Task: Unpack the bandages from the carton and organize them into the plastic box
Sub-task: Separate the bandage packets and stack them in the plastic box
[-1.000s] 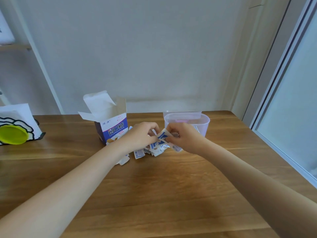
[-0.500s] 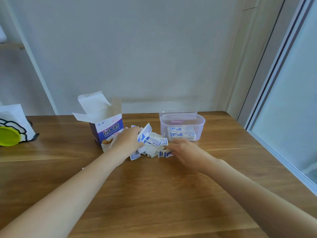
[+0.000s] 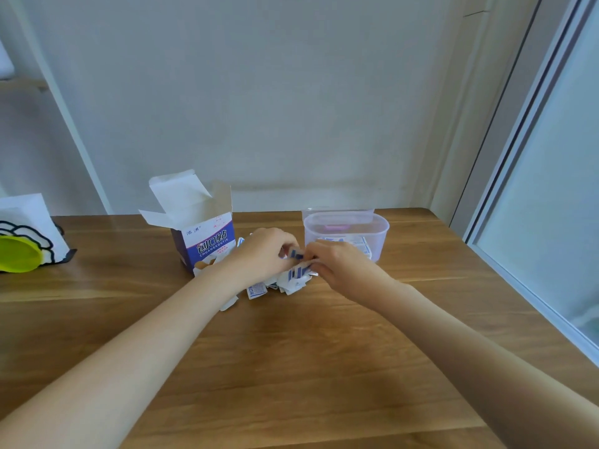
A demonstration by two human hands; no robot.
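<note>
A: Where does everything sit?

B: The opened carton [image 3: 207,241] stands on the wooden table [image 3: 291,367] at about eleven o'clock from the hands, flaps up. The clear plastic box [image 3: 348,233] is at one o'clock, just behind the right hand [image 3: 340,267], with some flat bandages already lying inside it. A loose pile of bandages [image 3: 285,280] lies between the two containers, partly under the hands.

A: And the hands themselves?

B: The left hand [image 3: 262,257] has its fingers curled, pinching a blue-and-white wrapper at the top of the pile. The right hand meets it from three o'clock, fingers bent round the same small bundle. How many strips they share, I cannot tell; the fingers hide that.

A: So what makes this step go well?

B: I'd judge they are squaring a few strips into a stack. Line the edges up first, printed sides facing one way, then pinch across the short middle so none fan out. Lift the stack toward one o'clock and lay it flat beside the ones already in the box, not on its rim.

A: Any risk?

B: The wrappers look light and slippery; a loose pinch could shed some. One strip lies apart at seven o'clock from the pile, easy to overlook.
</note>
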